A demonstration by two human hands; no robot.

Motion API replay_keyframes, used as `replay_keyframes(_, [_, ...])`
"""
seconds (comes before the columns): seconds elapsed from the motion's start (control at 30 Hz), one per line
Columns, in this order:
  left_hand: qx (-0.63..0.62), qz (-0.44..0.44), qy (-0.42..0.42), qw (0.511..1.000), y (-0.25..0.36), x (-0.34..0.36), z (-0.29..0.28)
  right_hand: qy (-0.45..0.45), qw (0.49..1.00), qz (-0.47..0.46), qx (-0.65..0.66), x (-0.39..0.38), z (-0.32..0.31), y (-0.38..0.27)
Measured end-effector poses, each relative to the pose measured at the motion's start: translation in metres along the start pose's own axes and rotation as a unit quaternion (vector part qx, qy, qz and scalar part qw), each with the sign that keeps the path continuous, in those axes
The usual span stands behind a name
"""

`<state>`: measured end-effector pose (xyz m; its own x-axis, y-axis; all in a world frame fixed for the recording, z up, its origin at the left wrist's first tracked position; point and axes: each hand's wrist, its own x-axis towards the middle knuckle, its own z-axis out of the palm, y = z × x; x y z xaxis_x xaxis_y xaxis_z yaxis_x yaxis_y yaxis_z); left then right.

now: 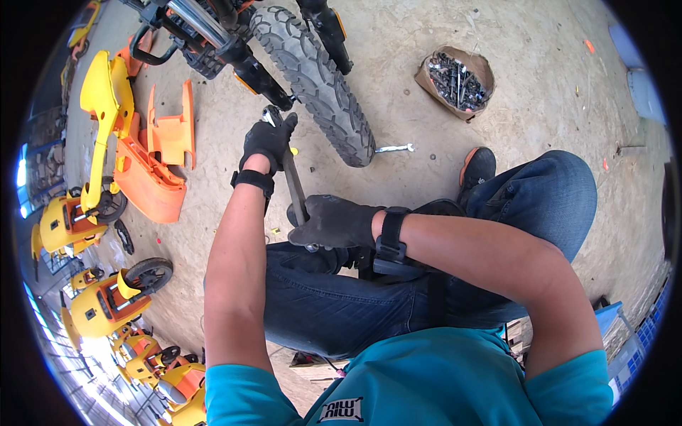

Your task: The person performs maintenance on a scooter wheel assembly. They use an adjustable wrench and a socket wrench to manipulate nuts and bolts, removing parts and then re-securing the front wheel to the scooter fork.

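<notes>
A long grey wrench [294, 181] slants between my two black-gloved hands. My left hand [268, 145] is closed around its upper part, just below the head, which sits close to the lower end of the fork leg [261, 84]. Lower down, my right hand [334, 221] grips the handle near its other end. Beyond my hands stands the knobby front tyre [320, 89] of a motorbike, between two fork legs. I cannot tell whether the wrench head touches the axle. A small open-ended wrench [395, 148] lies on the floor beside the tyre.
An open sack [456, 82] full of bolts and metal parts stands right of the wheel. Orange panels [153, 174] and a yellow body part [105, 92] lie at left. Several yellow motorbikes [99, 305] line the left side. My bent right knee [561, 184] rises at right.
</notes>
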<state>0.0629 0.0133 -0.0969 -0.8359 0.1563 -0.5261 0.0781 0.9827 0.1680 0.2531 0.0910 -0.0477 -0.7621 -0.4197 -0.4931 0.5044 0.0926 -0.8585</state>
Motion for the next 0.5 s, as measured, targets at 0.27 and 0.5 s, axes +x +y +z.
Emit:
replay_keyframes(0.27, [-0.062, -0.026, -0.036, 0.997, 0.019, -0.016, -0.007, 0.021, 1.0, -0.009, 0.003, -0.009, -0.008, 0.007])
replay_keyframes(0.5, [-0.056, 0.013, -0.025, 0.998, 0.019, -0.019, -0.003, 0.057, 0.998, -0.024, 0.013, -0.014, -0.008, 0.016])
